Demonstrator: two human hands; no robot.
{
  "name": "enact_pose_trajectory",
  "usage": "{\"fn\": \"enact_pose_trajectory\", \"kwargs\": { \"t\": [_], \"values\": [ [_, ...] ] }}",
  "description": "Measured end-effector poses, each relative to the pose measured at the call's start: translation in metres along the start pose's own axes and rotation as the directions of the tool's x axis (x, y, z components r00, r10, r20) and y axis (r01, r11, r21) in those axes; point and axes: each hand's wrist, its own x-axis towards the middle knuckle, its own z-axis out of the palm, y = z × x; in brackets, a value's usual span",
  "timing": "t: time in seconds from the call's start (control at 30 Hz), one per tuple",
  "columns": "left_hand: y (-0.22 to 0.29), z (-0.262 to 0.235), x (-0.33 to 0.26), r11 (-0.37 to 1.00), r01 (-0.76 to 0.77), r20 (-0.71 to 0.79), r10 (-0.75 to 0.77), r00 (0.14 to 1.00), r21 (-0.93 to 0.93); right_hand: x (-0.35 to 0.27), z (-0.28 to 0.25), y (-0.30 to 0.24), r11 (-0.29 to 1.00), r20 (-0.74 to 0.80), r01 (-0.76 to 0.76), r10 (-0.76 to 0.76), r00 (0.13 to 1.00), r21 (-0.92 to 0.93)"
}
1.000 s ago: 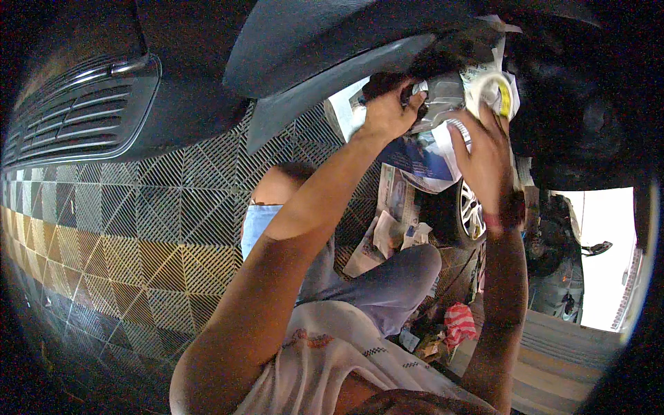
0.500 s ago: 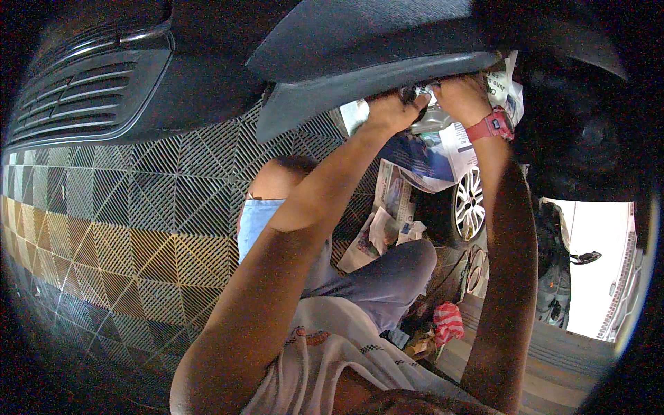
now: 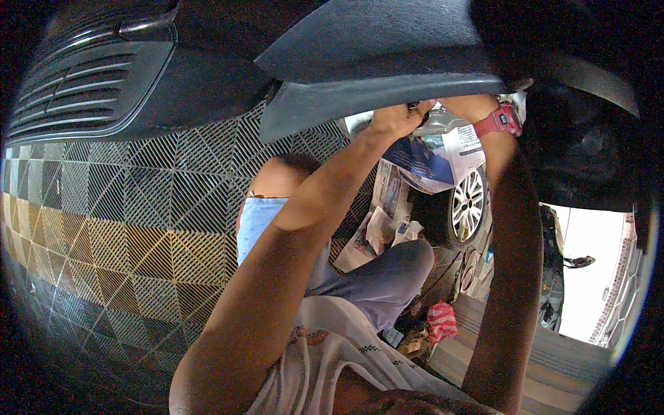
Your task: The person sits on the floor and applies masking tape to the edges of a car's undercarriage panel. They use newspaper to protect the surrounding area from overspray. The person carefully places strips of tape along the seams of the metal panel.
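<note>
Overhead runs a dark textured car bumper (image 3: 387,48), its lower lip (image 3: 360,104) hanging over my hands. My left hand (image 3: 401,120) is raised to the underside of this lip, its fingers curled by a small dark item that I cannot make out. Beside it my right hand (image 3: 463,107), with a red wristwatch (image 3: 499,122) on the wrist, reaches up behind the lip; its fingers are mostly hidden. Between and just below the hands shows a clear, shiny lamp-like part (image 3: 439,123). Printed newspaper (image 3: 436,162) hangs under it.
A tyre with a silver spoked wheel (image 3: 468,207) stands below the newspaper. Crumpled paper (image 3: 380,232) lies near my knee (image 3: 408,266). A red-and-white striped cloth (image 3: 441,322) is lower right. Ribbed floor tiles (image 3: 138,235) stretch left, beside a slatted grille (image 3: 76,83). A white vehicle (image 3: 595,270) is at right.
My right hand has moved slightly downward and farther behind the lip, hiding more of its fingers. My left hand has shifted a little. The newspaper beyond my right wrist is now mostly covered.
</note>
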Motion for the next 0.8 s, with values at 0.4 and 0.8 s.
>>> {"fn": "enact_pose_trajectory", "kwargs": {
  "t": [0.4, 0.8],
  "values": [
    [-0.005, 0.008, -0.005, 0.993, -0.096, -0.263, 0.111, 0.958, 0.067, -0.006, -0.016, -0.011, 0.994, -0.242, 0.09, -0.102, 0.965, -0.058],
    [0.0, -0.007, 0.004, 0.983, -0.157, -0.063, 0.152, 0.986, -0.092, -0.007, -0.002, -0.001, 0.993, -0.223, 0.067, -0.088, 0.971, -0.099]
  ]
}}
